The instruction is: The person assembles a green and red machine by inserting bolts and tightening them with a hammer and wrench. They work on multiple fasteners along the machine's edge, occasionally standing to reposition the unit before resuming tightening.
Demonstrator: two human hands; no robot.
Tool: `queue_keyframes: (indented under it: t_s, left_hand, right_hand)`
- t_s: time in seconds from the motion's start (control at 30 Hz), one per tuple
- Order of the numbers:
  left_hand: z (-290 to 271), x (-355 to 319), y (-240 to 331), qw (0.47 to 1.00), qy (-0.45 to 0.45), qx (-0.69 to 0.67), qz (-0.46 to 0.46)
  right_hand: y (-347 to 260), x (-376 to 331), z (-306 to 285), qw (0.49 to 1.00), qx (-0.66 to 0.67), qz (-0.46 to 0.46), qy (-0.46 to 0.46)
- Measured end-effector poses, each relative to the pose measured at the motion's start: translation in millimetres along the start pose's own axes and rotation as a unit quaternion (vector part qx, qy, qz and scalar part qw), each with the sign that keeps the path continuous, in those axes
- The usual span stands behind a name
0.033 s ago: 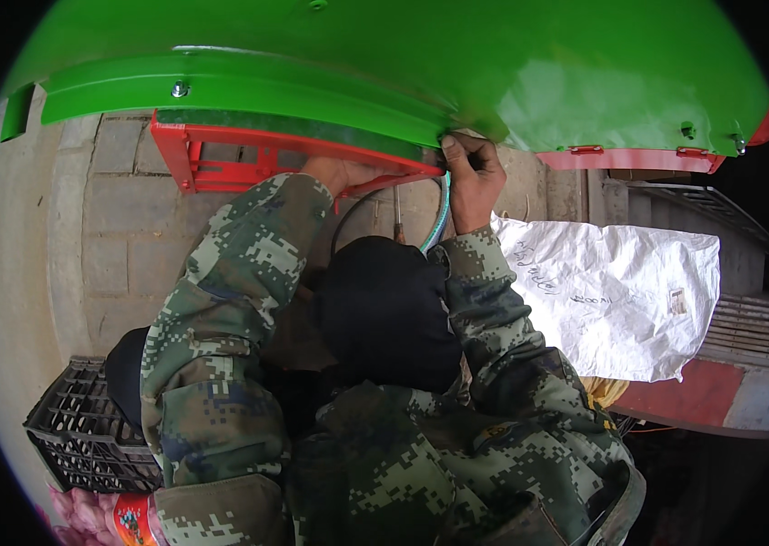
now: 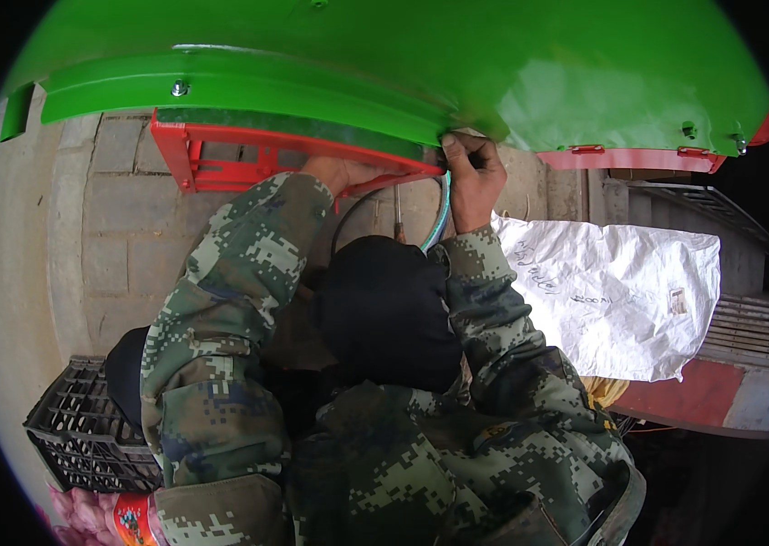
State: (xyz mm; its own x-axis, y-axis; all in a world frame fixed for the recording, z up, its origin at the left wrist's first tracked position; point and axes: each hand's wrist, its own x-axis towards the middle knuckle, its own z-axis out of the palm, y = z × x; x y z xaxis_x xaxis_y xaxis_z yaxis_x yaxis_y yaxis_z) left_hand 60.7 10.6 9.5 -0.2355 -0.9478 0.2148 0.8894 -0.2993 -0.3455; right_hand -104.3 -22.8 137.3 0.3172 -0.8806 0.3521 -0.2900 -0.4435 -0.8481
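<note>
A large glossy green metal panel [image 2: 384,55] spans the top of the view. Under its lower edge sits a red metal frame [image 2: 180,155] with slots and crossbars. My left hand [image 2: 328,171] reaches in below the red frame, and the frame's bar hides its fingers. At the frame's right end, my right hand [image 2: 474,177] has thumb and bent fingers closed together against the green edge. Whatever lies between those fingertips is too small to name. A bolt with a nut [image 2: 179,88] sticks out of the panel's left flange.
A greenish hose [image 2: 439,223] and a brown-handled tool [image 2: 399,229] are on the paved ground [image 2: 130,259] below my hands. To the right lies a white woven sack [image 2: 621,300]. A black plastic crate [image 2: 84,428] stands at lower left, beside pink bags [image 2: 84,514].
</note>
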Motion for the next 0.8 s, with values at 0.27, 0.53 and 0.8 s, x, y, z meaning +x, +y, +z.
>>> queue_keyframes:
  t_s: [0.27, 0.53, 0.8]
  left_hand:
    - [8, -3, -3, 0.998, -0.005, 0.067, 0.008]
    - [13, -4, -4, 0.999, -0.043, 0.029, -0.008]
    - [15, -9, -5, 0.998, -0.032, 0.046, 0.011]
  right_hand:
    - [5, 0, 2, 0.998, -0.030, -0.047, 0.017]
    - [6, 0, 2, 0.999, -0.016, 0.024, 0.016]
    - [7, 3, -1, 0.999, -0.043, -0.005, -0.008]
